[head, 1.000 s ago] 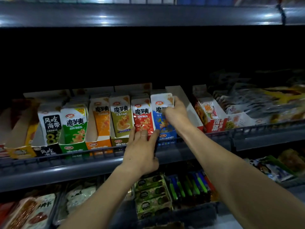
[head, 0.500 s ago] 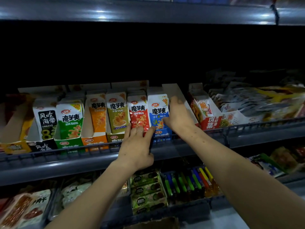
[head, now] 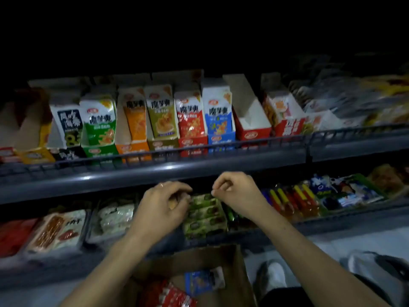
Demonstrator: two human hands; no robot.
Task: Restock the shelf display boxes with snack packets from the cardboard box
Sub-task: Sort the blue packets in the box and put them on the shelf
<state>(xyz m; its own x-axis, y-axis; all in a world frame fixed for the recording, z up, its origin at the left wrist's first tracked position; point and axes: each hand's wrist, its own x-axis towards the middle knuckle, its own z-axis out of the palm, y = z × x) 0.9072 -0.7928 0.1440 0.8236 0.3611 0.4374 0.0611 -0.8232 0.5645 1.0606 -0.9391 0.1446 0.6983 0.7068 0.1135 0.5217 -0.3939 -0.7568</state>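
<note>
A row of display boxes stands on the upper shelf (head: 155, 173): green (head: 99, 149), orange (head: 132, 149), olive (head: 162, 144), red (head: 192, 141) and blue (head: 221, 137), each filled with upright packets. An empty red display box (head: 252, 127) sits right of the blue one. Below, the open cardboard box (head: 232, 260) holds red packets (head: 168, 293) and a blue packet (head: 203, 280). My left hand (head: 163, 204) and my right hand (head: 236, 189) hover in front of the shelf edge with fingers loosely curled, holding nothing.
A wire rail runs along the upper shelf's front. The lower shelf (head: 332, 222) carries green packs (head: 203, 216), coloured stick snacks (head: 292, 198) and flat meat packs (head: 55, 229). More bags lie at the upper right. A shoe (head: 272, 275) stands on the floor beside the cardboard box.
Both hands have let go of the packets in the red and blue display boxes and dropped below the upper shelf. The camera tilted down, so the cardboard box shows.
</note>
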